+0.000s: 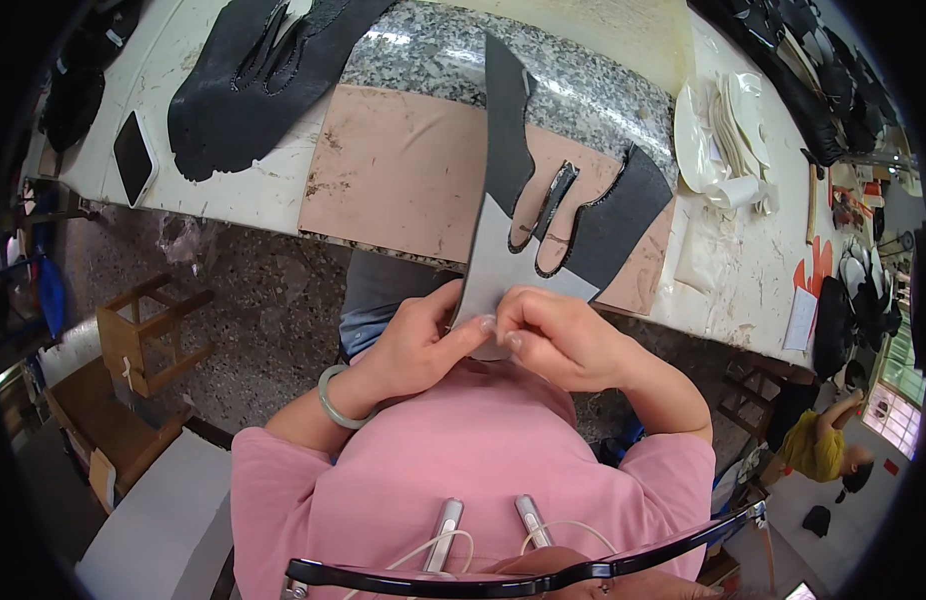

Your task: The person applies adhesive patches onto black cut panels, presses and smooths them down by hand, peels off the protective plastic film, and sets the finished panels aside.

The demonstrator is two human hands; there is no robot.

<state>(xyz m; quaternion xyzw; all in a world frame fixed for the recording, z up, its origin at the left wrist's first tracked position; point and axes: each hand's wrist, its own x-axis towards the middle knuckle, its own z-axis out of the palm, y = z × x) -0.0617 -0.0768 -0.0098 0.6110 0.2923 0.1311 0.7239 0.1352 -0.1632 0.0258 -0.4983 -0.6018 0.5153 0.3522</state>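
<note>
A cut leather shoe upper (508, 270), black with a pale grey layer over its near part, reaches from my lap over the table edge. Two long slots run through its middle, with a narrow black strip between them. My left hand (413, 345) grips its near left edge, thumb on top and the other fingers partly hidden underneath. My right hand (563, 338) is closed in a pinch against the grey layer, close to my left thumb. Whatever lies between its fingertips is hidden. The far black ends rest on a pinkish-brown board (393, 170).
Behind the board lies a speckled stone slab (413, 60). Another black leather piece (223, 115) and a phone (135, 160) are on the left of the table. Pale strips (738, 130) lie at the right. A wooden stool (148, 330) stands left; a person in yellow (815, 445) is far right.
</note>
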